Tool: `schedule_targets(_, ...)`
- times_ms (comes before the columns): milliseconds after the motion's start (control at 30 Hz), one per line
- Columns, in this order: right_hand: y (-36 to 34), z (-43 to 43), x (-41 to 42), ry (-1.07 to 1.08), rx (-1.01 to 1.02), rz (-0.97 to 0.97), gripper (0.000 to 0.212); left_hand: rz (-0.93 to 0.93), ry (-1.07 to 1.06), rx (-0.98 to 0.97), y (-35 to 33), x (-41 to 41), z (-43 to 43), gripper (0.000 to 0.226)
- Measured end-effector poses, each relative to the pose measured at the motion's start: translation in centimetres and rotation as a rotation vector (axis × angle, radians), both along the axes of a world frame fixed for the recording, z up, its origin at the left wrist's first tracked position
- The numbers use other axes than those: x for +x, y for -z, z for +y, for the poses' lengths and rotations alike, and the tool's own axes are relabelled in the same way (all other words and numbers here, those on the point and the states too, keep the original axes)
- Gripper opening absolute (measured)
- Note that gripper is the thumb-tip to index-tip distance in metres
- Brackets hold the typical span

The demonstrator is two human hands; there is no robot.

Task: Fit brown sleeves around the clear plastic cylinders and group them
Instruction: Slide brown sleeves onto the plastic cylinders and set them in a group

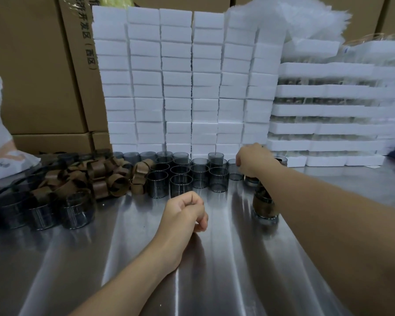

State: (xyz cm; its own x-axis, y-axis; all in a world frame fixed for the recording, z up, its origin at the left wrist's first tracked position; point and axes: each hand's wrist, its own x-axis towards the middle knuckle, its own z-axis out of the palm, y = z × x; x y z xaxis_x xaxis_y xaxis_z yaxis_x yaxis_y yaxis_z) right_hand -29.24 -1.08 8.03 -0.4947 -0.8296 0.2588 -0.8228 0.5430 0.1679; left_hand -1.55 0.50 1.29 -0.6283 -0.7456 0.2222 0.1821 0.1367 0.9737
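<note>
Several clear plastic cylinders point(180, 176) stand in rows at the back middle of the steel table point(146, 258). Left of them lies a heap of brown sleeves point(105, 176). More clear cylinders point(77, 209) stand at the front left. A cylinder with a brown sleeve on it point(263, 207) stands beside my right forearm, which partly hides it. My right hand point(253, 158) reaches to the back right, its fingers curled down over a cylinder mostly hidden beneath it. My left hand point(185, 213) rests on the table in the middle, loosely curled and holding nothing.
A wall of stacked white foam blocks point(187, 83) rises right behind the cylinders. White foam trays point(328, 110) are stacked at the right. Cardboard boxes point(39, 71) stand at the back left, with a white bag point(0, 142) in front of them.
</note>
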Motion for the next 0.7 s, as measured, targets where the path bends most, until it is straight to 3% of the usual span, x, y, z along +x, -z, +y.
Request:
schedule_targets(100, 0.4, -0.2, -0.1, -0.02, 0.028, 0.051, 0.023, 0.008, 0.011, -0.025, -0.2, 0.0, 0.3, 0.004)
schedule_targets(233, 0.5, -0.1, -0.3, -0.063, -0.015, 0.033, 0.018, 0.0, 0.016, -0.038, -0.2, -0.2, 0.2, 0.004)
schedule_targets(333, -0.7, 0.7, 0.1, -0.08, -0.185, -0.034, 0.014, -0.032, 0.003, -0.032, 0.1, -0.2, 0.0, 0.022)
schedule_targets(433, -2.2, 2.7, 1.8, -0.184, -0.526, -0.19, 0.006, -0.02, 0.021, -0.013, -0.1, -0.1, 0.2, 0.009)
schedule_targets(467, -2.5, 3.6, 2.8, -0.257, -0.636, -0.234, 0.004, -0.025, 0.029, 0.001, -0.2, 0.0, 0.3, 0.02)
schedule_targets(533, -2.5, 6.0, 5.3, -0.41, -0.774, -0.245, 0.019, -0.043, 0.037, 0.003, -0.3, 0.0, 0.3, 0.048)
schedule_targets(700, 0.6, 11.6, 12.2, -0.544, -0.878, -0.236, 0.023, -0.063, 0.095, -0.108, -0.7, 0.6, 1.5, 0.091)
